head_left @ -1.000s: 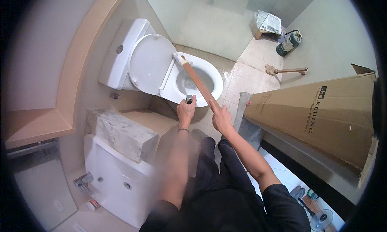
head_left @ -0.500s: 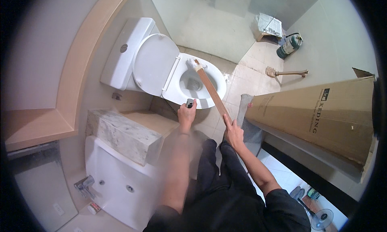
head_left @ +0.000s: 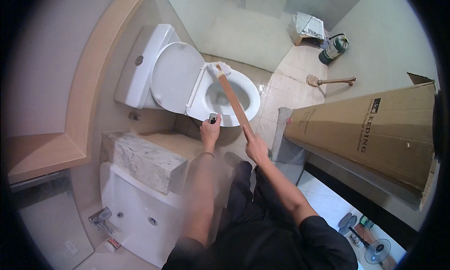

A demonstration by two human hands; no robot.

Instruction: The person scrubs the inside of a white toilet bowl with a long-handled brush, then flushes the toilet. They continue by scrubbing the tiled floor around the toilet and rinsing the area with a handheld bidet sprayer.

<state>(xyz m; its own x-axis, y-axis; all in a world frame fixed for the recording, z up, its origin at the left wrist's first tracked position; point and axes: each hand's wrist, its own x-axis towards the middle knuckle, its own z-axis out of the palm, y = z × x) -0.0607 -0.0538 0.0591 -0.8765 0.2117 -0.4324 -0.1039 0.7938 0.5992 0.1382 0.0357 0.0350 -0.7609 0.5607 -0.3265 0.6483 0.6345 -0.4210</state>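
My right hand point(head_left: 256, 149) is closed round the lower end of a long flat wooden-handled brush point(head_left: 233, 100). The brush's whitish, blurred head lies on the far rim of the white toilet bowl point(head_left: 253, 101), close to the seat hinge. In front of the near rim, my left hand point(head_left: 209, 131) grips a small chrome-and-dark bidet sprayer point(head_left: 213, 117) that faces the bowl; most of its body is hidden by the fingers. The toilet lid point(head_left: 174, 75) is raised against the cistern point(head_left: 143, 68). Water shows at the bottom of the bowl.
A marble ledge point(head_left: 140, 157) and white washbasin point(head_left: 136, 213) lie at near left. A long cardboard box point(head_left: 356, 124) takes up the right side. Along the far right wall are a second wooden-handled brush point(head_left: 328, 81), a green canister point(head_left: 333, 49) and a newspaper-covered stool point(head_left: 308, 28).
The brush head has slid left along the far rim towards the hinge. My right hand has shifted left with the handle, and my left hand slightly left with the sprayer.
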